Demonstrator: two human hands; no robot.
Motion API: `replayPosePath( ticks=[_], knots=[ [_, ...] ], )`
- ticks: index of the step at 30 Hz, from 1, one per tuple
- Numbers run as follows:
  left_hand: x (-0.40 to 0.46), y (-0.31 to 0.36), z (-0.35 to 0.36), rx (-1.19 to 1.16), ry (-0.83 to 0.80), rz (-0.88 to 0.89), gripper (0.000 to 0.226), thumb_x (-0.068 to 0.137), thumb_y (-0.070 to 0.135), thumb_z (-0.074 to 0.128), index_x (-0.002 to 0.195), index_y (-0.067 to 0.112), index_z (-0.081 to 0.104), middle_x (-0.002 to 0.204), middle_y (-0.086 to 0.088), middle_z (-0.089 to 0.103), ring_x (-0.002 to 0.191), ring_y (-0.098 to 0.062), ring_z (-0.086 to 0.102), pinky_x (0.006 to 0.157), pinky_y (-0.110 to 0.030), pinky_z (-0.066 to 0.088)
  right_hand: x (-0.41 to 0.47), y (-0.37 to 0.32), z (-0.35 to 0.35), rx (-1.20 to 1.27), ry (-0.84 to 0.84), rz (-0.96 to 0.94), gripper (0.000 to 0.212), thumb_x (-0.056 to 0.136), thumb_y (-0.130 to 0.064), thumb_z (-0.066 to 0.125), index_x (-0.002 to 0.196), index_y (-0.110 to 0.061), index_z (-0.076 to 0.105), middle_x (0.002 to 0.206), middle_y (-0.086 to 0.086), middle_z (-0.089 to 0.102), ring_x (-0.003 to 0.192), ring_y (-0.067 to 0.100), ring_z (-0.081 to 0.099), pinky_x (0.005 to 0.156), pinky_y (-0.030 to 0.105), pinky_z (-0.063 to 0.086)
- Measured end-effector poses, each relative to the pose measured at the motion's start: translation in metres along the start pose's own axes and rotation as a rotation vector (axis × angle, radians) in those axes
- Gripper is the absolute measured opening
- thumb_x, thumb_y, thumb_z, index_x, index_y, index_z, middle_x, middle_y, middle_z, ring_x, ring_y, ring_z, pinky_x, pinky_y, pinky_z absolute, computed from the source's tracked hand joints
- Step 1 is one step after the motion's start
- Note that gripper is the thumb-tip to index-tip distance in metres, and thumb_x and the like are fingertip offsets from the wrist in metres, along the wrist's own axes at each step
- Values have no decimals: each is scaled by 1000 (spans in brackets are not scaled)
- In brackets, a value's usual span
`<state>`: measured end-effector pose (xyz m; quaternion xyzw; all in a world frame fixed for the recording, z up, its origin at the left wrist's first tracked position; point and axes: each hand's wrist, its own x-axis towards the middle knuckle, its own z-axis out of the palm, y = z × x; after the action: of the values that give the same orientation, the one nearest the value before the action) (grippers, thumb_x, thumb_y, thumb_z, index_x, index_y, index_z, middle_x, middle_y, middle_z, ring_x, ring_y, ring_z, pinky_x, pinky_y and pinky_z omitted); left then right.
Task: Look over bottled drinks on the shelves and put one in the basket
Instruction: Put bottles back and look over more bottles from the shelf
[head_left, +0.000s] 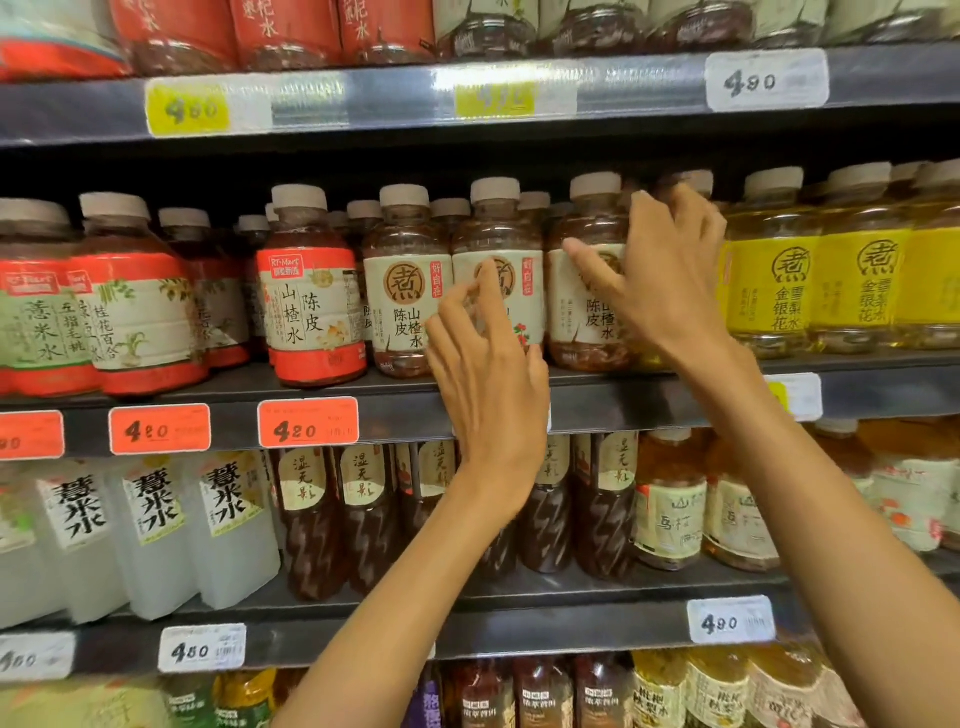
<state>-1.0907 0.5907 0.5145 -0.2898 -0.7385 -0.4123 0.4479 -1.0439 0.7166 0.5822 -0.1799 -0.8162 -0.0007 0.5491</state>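
Brown drink bottles with cream labels and beige caps stand in a row on the middle shelf (395, 400). My right hand (670, 275) is wrapped round the right-most of them (587, 306): its thumb lies across the label and its fingers reach round the bottle's right shoulder. My left hand (488, 374) is raised in front of the neighbouring brown bottle (498, 228), with loosely bent fingertips touching its label. No basket is in view.
Yellow-labelled bottles (774, 280) stand right of my right hand, and red-and-white labelled ones (311, 312) on the left. The lower shelf holds clear square bottles (228, 525) and dark twisted bottles (311, 525). Price tags (307, 429) line the shelf edges.
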Motion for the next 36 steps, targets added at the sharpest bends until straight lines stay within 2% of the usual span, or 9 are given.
replayPosePath(
  ticks=[3, 7, 12, 15, 20, 25, 31, 34, 36],
  knots=[
    [-5, 6, 4, -34, 16, 45, 69, 84, 12, 68, 145, 9, 35, 142, -12, 40, 127, -25, 38, 108, -34, 33, 1, 4, 2, 22, -11, -39, 65, 91, -60, 47, 118, -2, 55, 124, 20, 57, 128, 34, 36, 105, 40, 21],
    [-14, 2, 5, -77, -28, 49, 73, 88, 23, 65, 149, 10, 28, 155, -8, 28, 141, -21, 26, 112, -20, 9, -3, 6, -7, 197, 68, -62, 78, 82, -59, 63, 137, -8, 44, 133, 14, 52, 128, 29, 41, 106, 37, 24],
    [-32, 9, 7, 23, -165, 140, 97, 84, 41, 69, 151, 3, 11, 159, -13, 15, 146, -16, 5, 119, -34, 7, -21, 5, -14, 830, -71, -20, 92, 75, -33, 81, 146, -12, 26, 139, 5, 36, 124, 3, 39, 102, 12, 35],
    [-42, 23, 6, -124, -231, 98, 96, 83, 35, 72, 151, 6, 11, 159, -10, 16, 146, -11, 6, 121, -40, 16, -26, 8, -22, 998, -92, -14, 76, 75, -22, 82, 136, -11, 38, 121, -11, 48, 107, -15, 48, 90, 6, 40],
    [-48, 42, -6, -496, -331, -91, 100, 78, 42, 74, 152, 27, 9, 156, 14, 19, 142, 3, 19, 114, -20, 26, -38, 18, -46, 1179, -79, 36, 61, 75, -25, 81, 126, -19, 46, 114, -12, 58, 101, -7, 59, 84, 12, 48],
    [-50, 62, -22, -695, -430, -226, 74, 64, 43, 81, 128, 26, 46, 117, 10, 65, 107, -1, 63, 88, -24, 52, -52, 28, -69, 1374, -255, 160, 50, 76, -32, 77, 120, -20, 56, 105, -6, 70, 95, 5, 68, 76, 22, 55],
    [-67, 64, -44, -884, -689, -309, 60, 62, 47, 74, 116, 32, 55, 109, 15, 71, 101, 0, 66, 78, -17, 54, -51, 37, -81, 1610, -567, 219, 36, 89, -48, 48, 105, -21, 66, 100, 2, 73, 99, 21, 68, 86, 35, 56],
    [-81, 61, -50, -957, -819, -323, 53, 68, 44, 70, 117, 27, 58, 110, 13, 72, 102, -4, 67, 74, -14, 53, -56, 38, -79, 1853, -764, 314, 44, 83, -49, 51, 104, -16, 71, 106, 10, 71, 102, 28, 66, 93, 40, 54],
    [-90, 58, -51, -982, -856, -366, 57, 68, 40, 70, 120, 21, 57, 113, 6, 72, 104, -9, 67, 79, -19, 54, -61, 38, -77, 1881, -792, 286, 29, 84, -38, 59, 97, -18, 76, 102, 8, 73, 97, 25, 68, 88, 37, 56]
  ],
)
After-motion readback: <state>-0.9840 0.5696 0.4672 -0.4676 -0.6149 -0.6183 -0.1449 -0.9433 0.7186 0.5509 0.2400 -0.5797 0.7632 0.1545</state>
